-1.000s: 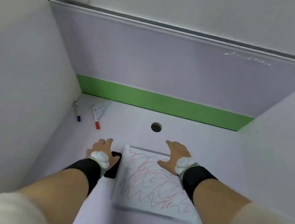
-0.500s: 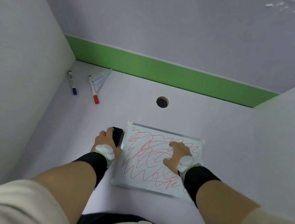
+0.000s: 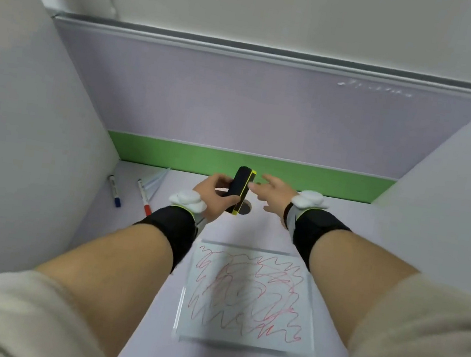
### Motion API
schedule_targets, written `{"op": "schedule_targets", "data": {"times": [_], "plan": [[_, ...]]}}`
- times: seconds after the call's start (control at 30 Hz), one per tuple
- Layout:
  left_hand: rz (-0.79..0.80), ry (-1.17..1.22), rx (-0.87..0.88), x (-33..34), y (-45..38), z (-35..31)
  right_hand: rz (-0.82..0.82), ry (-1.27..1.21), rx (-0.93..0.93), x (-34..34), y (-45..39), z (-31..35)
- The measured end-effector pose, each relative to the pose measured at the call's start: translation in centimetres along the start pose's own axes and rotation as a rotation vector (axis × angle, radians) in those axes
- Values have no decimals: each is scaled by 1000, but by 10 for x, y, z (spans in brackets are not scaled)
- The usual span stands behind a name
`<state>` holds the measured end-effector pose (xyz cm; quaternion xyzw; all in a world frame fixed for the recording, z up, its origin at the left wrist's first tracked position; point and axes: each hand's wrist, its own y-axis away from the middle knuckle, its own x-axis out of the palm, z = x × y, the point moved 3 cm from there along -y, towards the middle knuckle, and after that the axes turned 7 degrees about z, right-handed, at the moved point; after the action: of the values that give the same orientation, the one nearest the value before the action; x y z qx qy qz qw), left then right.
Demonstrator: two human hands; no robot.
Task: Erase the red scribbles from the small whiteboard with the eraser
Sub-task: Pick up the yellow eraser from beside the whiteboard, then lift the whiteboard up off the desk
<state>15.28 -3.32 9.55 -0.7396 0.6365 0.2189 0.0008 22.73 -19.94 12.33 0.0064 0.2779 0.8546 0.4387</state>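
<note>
Eraser [image 3: 240,189] pinched in left hand [image 3: 216,196], mid-frame; right hand [image 3: 274,194] spread beside it. Whiteboard [image 3: 307,336], lower centre: red scribbles [image 3: 248,293] intact, wiping not begun

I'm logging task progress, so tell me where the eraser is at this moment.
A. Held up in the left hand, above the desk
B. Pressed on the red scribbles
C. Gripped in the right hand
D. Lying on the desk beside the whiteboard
A: the left hand grips the eraser in the air beyond the whiteboard, while the right hand is open beside it.
</note>
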Motion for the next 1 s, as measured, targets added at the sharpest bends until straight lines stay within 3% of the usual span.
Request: {"op": "schedule_targets", "data": {"times": [0.2, 0.4, 0.53, 0.73, 0.87, 1.0], "plan": [[64, 90, 107, 34, 3, -46, 3, -212, -69, -26, 31, 10], [116, -1, 98, 58, 9, -64, -219, -282, -73, -67, 57, -7], [48, -143, 31, 48, 13, -43, -338, -294, -26, -82, 64, -30], [88, -392, -285, 30, 32, 51, -372, -62, 263, -90, 72, -129], [91, -420, -548, 22, 58, 123, -320, 99, 488, -75, 75, -203], [91, -400, -763, 21, 90, 181, -319, 92, 646, -51, 85, -268]]}}
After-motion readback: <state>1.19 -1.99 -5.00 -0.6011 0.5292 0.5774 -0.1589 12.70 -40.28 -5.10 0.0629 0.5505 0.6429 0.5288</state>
